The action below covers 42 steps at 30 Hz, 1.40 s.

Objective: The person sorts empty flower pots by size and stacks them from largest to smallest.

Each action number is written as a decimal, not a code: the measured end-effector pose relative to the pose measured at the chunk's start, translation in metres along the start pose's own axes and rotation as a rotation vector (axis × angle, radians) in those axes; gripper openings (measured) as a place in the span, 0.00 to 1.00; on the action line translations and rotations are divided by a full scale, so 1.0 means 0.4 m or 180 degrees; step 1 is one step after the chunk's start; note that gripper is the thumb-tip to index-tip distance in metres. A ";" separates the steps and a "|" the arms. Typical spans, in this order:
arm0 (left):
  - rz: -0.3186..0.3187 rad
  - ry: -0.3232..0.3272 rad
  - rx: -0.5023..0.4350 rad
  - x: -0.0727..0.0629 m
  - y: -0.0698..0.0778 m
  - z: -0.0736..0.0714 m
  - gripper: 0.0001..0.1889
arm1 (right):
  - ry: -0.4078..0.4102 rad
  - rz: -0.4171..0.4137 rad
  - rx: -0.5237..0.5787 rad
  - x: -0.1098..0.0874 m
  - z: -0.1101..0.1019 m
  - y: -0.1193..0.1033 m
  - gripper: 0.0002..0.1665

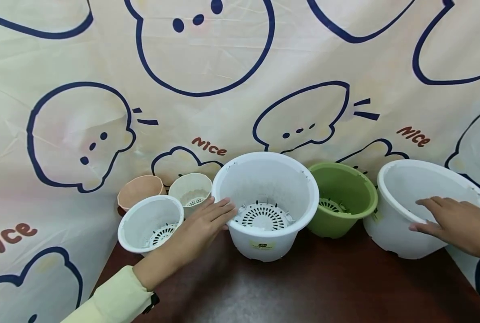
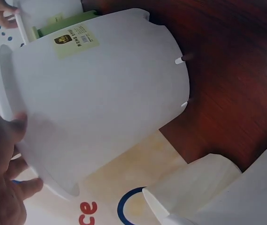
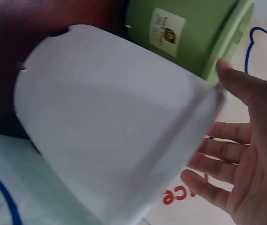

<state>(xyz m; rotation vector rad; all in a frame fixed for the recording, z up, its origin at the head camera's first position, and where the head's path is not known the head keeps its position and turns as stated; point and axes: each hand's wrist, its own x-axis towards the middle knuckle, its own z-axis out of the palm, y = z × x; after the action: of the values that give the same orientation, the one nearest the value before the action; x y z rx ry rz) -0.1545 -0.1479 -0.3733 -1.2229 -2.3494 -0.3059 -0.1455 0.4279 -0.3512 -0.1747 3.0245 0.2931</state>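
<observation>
In the head view a large white plastic flowerpot (image 1: pixel 244 242) with a slotted bottom stands mid-table. My left hand (image 1: pixel 205 222) is at its left rim, fingers nearly straight across the edge; in the left wrist view the thumb lies over the rim's outer side. Another white flowerpot (image 1: pixel 397 229) stands at the right. Over its near rim my right hand (image 1: pixel 455 222) reaches with fingers extended, the thumb apart from them. The right wrist view shows the fingers spread beyond that pot's rim, with the thumb near its edge. A green flowerpot (image 1: pixel 332 229) stands between the white ones.
Left of the left hand are a smaller white pot (image 1: pixel 136 224), a cream pot (image 1: pixel 187 186) and a peach pot (image 1: pixel 139 193). All stand on a dark red-brown table (image 1: pixel 272 291) against a cartoon-printed cloth (image 1: pixel 207 49) that hangs behind and at the sides.
</observation>
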 end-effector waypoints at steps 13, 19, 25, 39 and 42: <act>0.0043 0.0141 -0.0145 -0.013 0.002 0.000 0.28 | 0.0478 -0.0158 0.0039 -0.049 0.066 -0.007 0.18; -0.0002 0.0125 -0.0124 -0.005 0.000 -0.006 0.26 | 0.0560 -0.0177 0.0026 -0.057 0.047 -0.022 0.17; 0.0326 0.0634 -0.0384 -0.018 -0.020 0.011 0.18 | 0.0578 -0.0109 0.0041 -0.057 0.045 -0.026 0.17; 0.0735 0.1505 -0.0447 -0.036 -0.050 0.044 0.14 | 0.0619 -0.0085 0.0124 -0.049 0.059 -0.009 0.17; 0.0703 0.1506 -0.0426 -0.032 -0.051 0.047 0.15 | 0.0626 -0.0067 0.0132 -0.048 0.060 -0.006 0.17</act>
<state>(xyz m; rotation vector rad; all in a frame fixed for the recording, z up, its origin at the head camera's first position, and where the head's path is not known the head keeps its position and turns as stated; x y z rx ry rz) -0.1703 -0.1613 -0.3955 -1.2910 -1.7992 -0.6110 -0.1240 0.4323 -0.3732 -0.2457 3.2174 0.2237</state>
